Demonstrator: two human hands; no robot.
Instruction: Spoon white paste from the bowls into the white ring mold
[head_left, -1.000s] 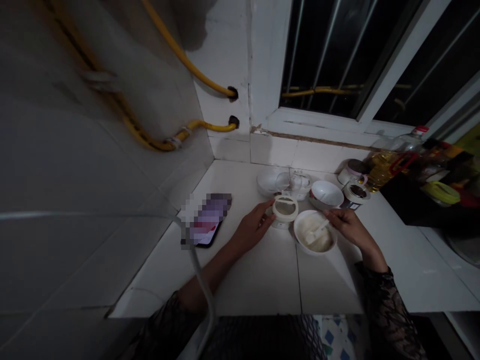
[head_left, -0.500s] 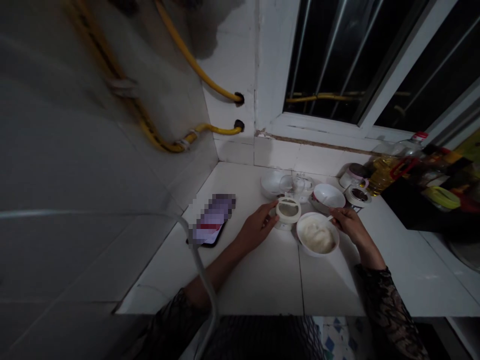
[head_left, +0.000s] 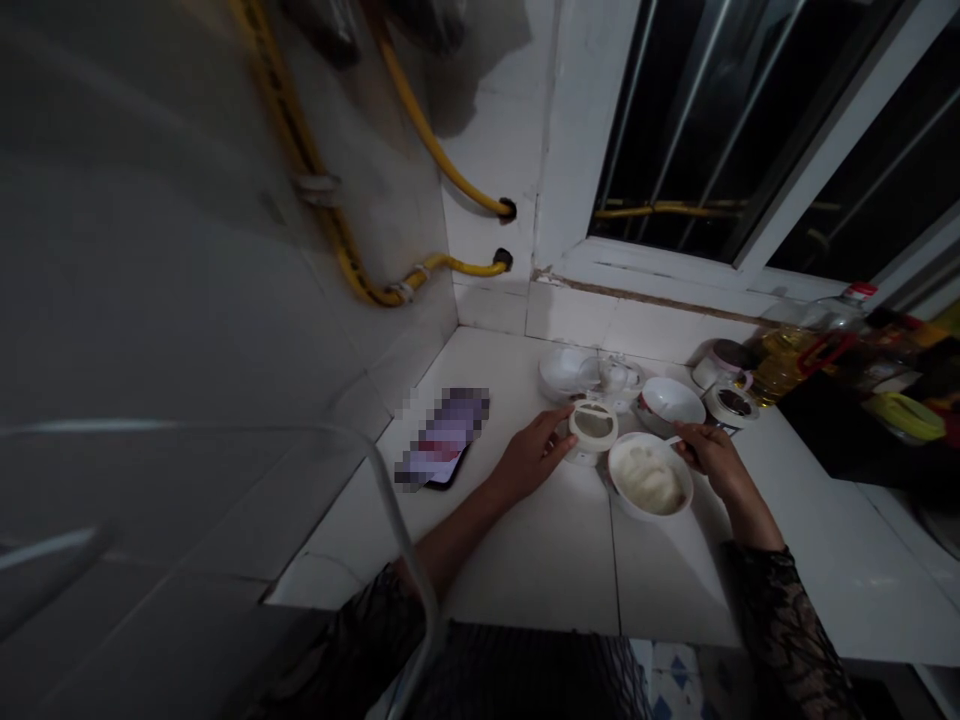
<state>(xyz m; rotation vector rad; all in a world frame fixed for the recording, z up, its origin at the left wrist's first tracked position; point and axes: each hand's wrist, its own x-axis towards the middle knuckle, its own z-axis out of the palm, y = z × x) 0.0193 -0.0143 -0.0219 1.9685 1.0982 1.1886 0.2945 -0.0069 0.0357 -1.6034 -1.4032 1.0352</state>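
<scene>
Well, left hand at the left edge of a round cream plastic ring, fingers curled against its rim: a light hold, no clench. Below the ring, a white base barely showing, its kind impossible to tell. Right hand at 3 o'clock from a white ceramic bowl, fingertips apparently pinched on the slim handle of a white spoon, the spoon's head out of sight. Inside the bowl, a mound of soft white paste, probably sticky and slow to slide.

Ring and bowl just apart, the bowl at 4 o'clock from the ring, both well in from the near edge of the white tiled worktop. Ring likely light and fairly stiff, best taken by its outer rim between thumb and fingers. Bowl likely heavier and fragile, possibly slippery once wet, safest cupped from below or gripped at the rim.

Farther out, at 12 o'clock from the ring, another white bowl beside a clear glass piece; at 2 o'clock, a third white bowl, then two small round containers and a plastic bottle of yellow oil. At 9 o'clock, a pixelated phone flat on the tiles.
</scene>
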